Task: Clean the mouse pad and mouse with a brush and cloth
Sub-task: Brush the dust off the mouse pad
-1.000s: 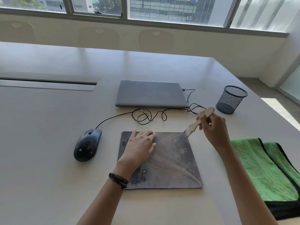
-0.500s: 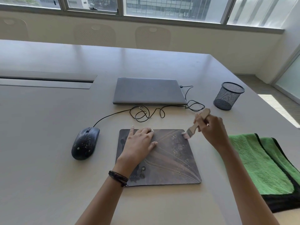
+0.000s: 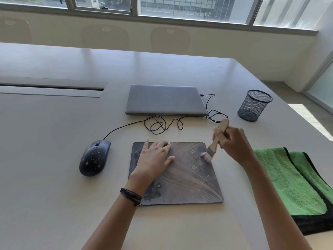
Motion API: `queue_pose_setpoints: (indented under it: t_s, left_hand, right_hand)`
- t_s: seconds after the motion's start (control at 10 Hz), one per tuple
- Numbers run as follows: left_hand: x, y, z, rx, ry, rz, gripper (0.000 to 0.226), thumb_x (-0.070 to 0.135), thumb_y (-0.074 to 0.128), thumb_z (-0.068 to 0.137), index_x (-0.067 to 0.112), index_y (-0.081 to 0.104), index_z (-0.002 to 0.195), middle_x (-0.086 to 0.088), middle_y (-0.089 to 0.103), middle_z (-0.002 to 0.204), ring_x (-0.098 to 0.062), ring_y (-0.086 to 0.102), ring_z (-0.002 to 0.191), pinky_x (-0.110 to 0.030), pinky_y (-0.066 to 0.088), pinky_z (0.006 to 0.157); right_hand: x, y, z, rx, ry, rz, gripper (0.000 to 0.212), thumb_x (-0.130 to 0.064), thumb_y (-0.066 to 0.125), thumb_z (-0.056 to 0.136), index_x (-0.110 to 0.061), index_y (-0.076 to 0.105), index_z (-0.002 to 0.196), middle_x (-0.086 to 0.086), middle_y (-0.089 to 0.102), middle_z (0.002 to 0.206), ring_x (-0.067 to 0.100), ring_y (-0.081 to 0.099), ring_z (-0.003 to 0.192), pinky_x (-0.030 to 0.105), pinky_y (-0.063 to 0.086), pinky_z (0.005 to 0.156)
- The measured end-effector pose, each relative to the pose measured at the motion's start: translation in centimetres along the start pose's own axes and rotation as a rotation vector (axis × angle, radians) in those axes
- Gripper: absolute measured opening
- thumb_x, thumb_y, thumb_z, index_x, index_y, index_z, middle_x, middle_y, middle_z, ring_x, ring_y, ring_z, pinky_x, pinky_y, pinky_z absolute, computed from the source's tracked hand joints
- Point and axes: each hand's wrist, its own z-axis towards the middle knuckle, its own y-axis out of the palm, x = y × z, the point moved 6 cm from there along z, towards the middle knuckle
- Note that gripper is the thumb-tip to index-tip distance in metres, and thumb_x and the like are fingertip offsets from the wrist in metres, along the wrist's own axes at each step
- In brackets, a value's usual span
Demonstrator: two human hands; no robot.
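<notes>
- left hand [image 3: 153, 161] lies flat on the far-left part of the mouse pad [image 3: 189, 179]. fingers are straight and mostly side by side, with the little finger splayed out a bit. it's pressing down, not gripping.
- right hand [image 3: 232, 143] has its fingers curled round the wooden handle of the brush [image 3: 214, 145], with the handle end poking out above the knuckles. the bristles hang below the fingers and touch the pad near its right edge, right by a patch of pale crumbs.
- the pad looks thin, floppy and light, so i'd guess it slides or curls if nobody pins it. a flat palm on top seems like the way to hold it, not a pinch at the edge.
- the brush looks light, stiff in the handle and soft at the tip. a loose grip should do.
- mouse [image 3: 94, 157] sits off the pad on the little-finger side of the left hand, speckled with the same crumbs, and nobody's touching it. the shell looks smooth and probably a bit slippery, so i'd take it by the sides. its cable [image 3: 162, 123] loops beyond the fingertips toward the closed laptop [image 3: 165, 100].
- green cloth [image 3: 292, 179] lies folded on the outer side of the right wrist, untouched. it's soft, so grab it anywhere.
- the surface is a big smooth pale table [image 3: 54, 177]. it looks slick, so crumbs should sweep off easily. a black mesh cup [image 3: 254, 105] stands beyond the right knuckles.
- room: windows [image 3: 180, 6] run along the far wall with bright daylight, and chair backs [image 3: 170, 40] sit behind the table's far edge.
</notes>
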Motion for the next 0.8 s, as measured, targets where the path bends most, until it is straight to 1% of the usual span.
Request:
queue_pose_setpoints:
  t_s: [0.1,0.2,0.3,0.4,0.5,0.6,0.7,0.8]
  left_hand:
    - [0.0,0.0,0.0,-0.003,0.001,0.001,0.053,0.045,0.034,0.097,0.02,0.031,0.143,0.006,0.032,0.149,-0.012,0.029,0.138,-0.045,0.002,0.118]
    - [0.0,-0.1,-0.1,-0.002,0.004,-0.001,0.053,0.044,0.034,0.096,0.02,0.031,0.143,0.006,0.032,0.149,-0.012,0.029,0.138,-0.045,0.002,0.118]
    - [0.0,-0.1,-0.1,-0.002,0.001,-0.002,0.052,0.045,0.034,0.097,0.02,0.031,0.143,0.006,0.032,0.148,-0.012,0.029,0.137,-0.045,0.002,0.118]
    - [-0.1,0.0,0.0,-0.003,0.0,-0.001,0.052,0.045,0.034,0.097,0.021,0.031,0.143,0.006,0.031,0.149,-0.012,0.029,0.137,-0.045,0.003,0.118]
    - [-0.1,0.1,0.0,-0.005,-0.001,-0.006,0.053,0.045,0.034,0.096,0.021,0.031,0.143,0.006,0.031,0.149,-0.012,0.029,0.138,-0.045,0.002,0.118]
    - [-0.1,0.1,0.0,0.001,0.002,-0.009,0.052,0.045,0.034,0.096,0.021,0.031,0.143,0.008,0.032,0.148,-0.011,0.029,0.137,-0.044,0.002,0.118]
    - [-0.2,0.1,0.0,0.001,0.002,-0.01,0.053,0.046,0.034,0.096,0.022,0.031,0.143,0.008,0.031,0.148,-0.011,0.028,0.138,-0.044,0.002,0.118]
    - [-0.2,0.1,0.0,0.001,0.003,-0.015,0.052,0.047,0.034,0.096,0.023,0.031,0.143,0.009,0.031,0.148,-0.01,0.029,0.137,-0.044,0.002,0.118]
  right_hand:
    - [-0.3,-0.2,0.0,0.049,-0.011,0.044,0.036,-0.03,0.05,0.092,-0.023,0.06,0.058,-0.009,0.049,0.038,0.008,0.045,0.038,0.028,0.035,0.048]
    - [-0.6,0.0,0.0,0.035,-0.027,0.088,0.026,-0.03,0.051,0.092,-0.023,0.066,0.072,-0.007,0.059,0.052,0.017,0.058,0.052,0.033,0.045,0.06]
    - [-0.1,0.1,-0.2,0.007,-0.02,0.098,0.026,-0.024,0.054,0.091,-0.025,0.065,0.068,-0.007,0.059,0.052,0.018,0.056,0.051,0.032,0.044,0.059]
    - [0.5,0.0,-0.3,-0.026,0.006,0.086,0.036,-0.026,0.053,0.091,-0.025,0.061,0.056,-0.007,0.05,0.04,0.012,0.043,0.04,0.028,0.037,0.052]
    - [0.3,-0.4,-0.3,0.01,0.008,0.102,0.037,-0.029,0.052,0.092,-0.022,0.06,0.056,-0.007,0.046,0.037,0.008,0.037,0.036,0.027,0.033,0.049]
    - [-0.3,-0.6,-0.3,0.057,-0.018,0.13,0.028,-0.03,0.052,0.092,-0.023,0.066,0.069,-0.009,0.053,0.047,0.018,0.052,0.047,0.031,0.041,0.054]
    - [-0.2,-0.3,-0.3,0.023,-0.018,0.125,0.021,-0.021,0.056,0.09,-0.026,0.068,0.075,-0.015,0.059,0.055,0.004,0.059,0.058,0.028,0.044,0.061]
    - [0.3,-0.2,-0.5,-0.031,0.005,0.089,0.03,-0.02,0.056,0.09,-0.028,0.063,0.063,-0.011,0.058,0.051,0.016,0.057,0.052,0.035,0.044,0.06]
